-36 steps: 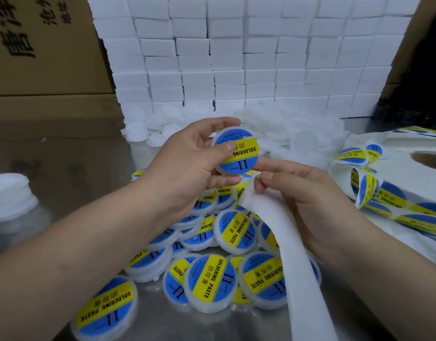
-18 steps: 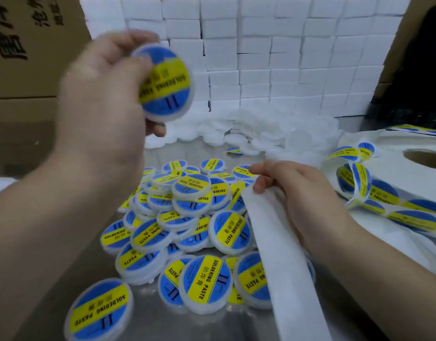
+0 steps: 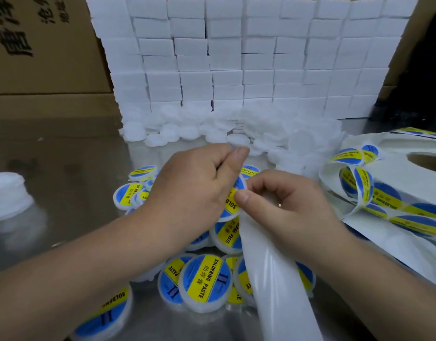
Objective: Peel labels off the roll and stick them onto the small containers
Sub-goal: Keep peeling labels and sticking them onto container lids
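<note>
My left hand (image 3: pixel 194 185) is at the centre, its fingers curled round a small round container (image 3: pixel 233 201) with a blue-and-yellow "SOLDERING PASTE" label; the hand hides most of it. My right hand (image 3: pixel 293 205) pinches the top of the bare white backing strip (image 3: pixel 273 279), and its thumb tip touches the container's edge. The strip runs down toward me over a pile of labelled containers (image 3: pixel 204 281). The label roll (image 3: pixel 399 168) lies flat at the right, with loose loops of labels (image 3: pixel 359 185) beside it.
Unlabelled white containers (image 3: pixel 261 129) are heaped behind my hands against a wall of stacked white boxes (image 3: pixel 236 57). Cardboard boxes (image 3: pixel 39 57) stand at the back left. A stack of white discs (image 3: pixel 7 193) sits at the left on the shiny metal table (image 3: pixel 71 163).
My left hand, raised to the upper left with a labelled container half a second ago, has come back down to the centre beside my right hand. My right hand stayed on the strip.
</note>
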`<action>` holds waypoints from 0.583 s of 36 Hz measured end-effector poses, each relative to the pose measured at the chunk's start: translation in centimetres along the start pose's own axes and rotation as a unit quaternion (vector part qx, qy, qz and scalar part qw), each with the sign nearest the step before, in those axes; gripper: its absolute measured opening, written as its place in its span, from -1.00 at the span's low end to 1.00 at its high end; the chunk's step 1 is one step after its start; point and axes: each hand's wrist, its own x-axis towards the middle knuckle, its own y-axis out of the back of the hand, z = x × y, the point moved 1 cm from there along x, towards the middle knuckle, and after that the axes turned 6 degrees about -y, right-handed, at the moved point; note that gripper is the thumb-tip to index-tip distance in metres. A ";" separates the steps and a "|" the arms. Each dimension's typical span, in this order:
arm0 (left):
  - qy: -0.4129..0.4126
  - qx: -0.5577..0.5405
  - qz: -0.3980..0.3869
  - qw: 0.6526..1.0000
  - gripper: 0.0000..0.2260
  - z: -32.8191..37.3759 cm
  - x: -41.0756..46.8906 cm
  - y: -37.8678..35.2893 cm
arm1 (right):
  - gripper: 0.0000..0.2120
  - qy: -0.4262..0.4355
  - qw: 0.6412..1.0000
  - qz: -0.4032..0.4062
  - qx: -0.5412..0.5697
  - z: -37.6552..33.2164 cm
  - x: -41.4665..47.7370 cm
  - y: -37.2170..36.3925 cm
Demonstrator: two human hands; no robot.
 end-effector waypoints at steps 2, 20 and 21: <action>-0.004 0.016 -0.004 1.000 -0.67 0.0 -0.1 -0.2 | -0.78 0.016 1.000 0.001 -0.025 -0.1 -0.1 0.0; 0.177 0.042 -0.077 0.980 -0.77 -3.4 2.0 0.1 | -0.79 -0.030 0.999 0.014 0.016 0.2 0.2 -0.1; 0.187 0.044 -0.098 0.976 -0.76 -3.6 2.1 -0.1 | -0.76 -0.023 0.999 0.015 0.016 0.2 0.2 0.0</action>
